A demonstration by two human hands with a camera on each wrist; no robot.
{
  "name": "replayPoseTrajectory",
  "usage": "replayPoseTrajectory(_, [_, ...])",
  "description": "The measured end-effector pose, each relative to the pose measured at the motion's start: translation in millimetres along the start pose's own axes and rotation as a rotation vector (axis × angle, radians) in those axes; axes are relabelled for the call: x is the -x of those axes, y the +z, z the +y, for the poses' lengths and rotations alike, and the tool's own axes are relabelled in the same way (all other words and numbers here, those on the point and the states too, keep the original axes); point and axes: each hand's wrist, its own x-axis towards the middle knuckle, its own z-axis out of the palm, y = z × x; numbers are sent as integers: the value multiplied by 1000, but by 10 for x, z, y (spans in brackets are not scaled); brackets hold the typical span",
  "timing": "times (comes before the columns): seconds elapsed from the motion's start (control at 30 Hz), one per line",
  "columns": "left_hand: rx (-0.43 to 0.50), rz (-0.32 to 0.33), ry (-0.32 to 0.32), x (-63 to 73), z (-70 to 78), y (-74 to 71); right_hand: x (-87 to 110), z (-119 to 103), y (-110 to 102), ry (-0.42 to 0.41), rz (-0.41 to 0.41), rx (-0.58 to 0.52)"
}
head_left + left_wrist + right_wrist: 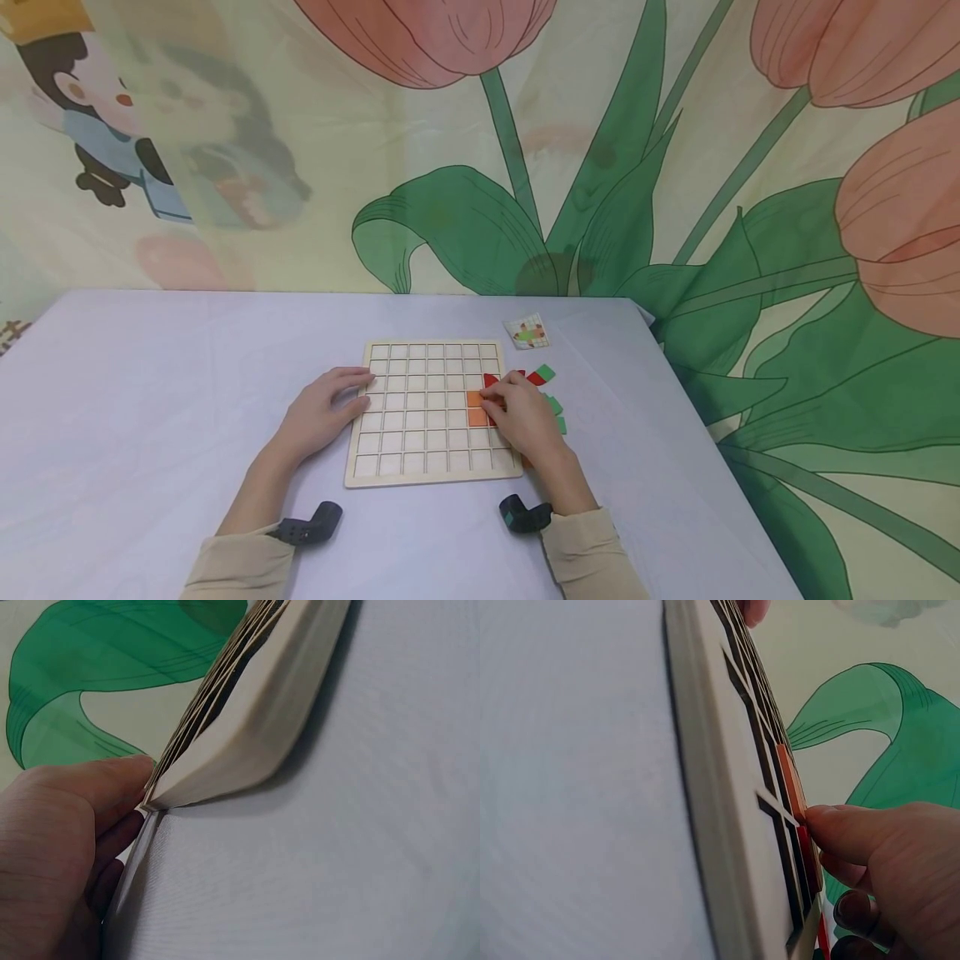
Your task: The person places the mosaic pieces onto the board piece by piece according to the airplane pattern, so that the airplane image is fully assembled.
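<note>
A pale wooden grid board [435,481] lies flat on the table. My left hand [318,417] touches its left edge with thumb and fingers; in the left wrist view the fingertips [139,769] meet the board's corner. Two orange tiles [477,418] sit one above the other in cells on the right side. My right hand [525,417] is over that side, its thumb and forefinger pinching at the edge of the upper orange tile. Red tiles [490,380] show beside them, partly under the hand. In the right wrist view the thumb meets an orange tile [791,780] next to a red tile [808,855].
Several loose green tiles [553,405] lie right of the board, partly hidden by my right hand. A red and green piece [542,374] is farther up. Behind the board's right corner lies a small picture card [528,332]. White cloth [187,392] covers the table.
</note>
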Motion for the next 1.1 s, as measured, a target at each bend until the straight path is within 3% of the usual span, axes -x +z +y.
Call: replayPoseTrajectory(1.1, [-16,9,-8,3,30,-5,0,13,-8,-29,15,13])
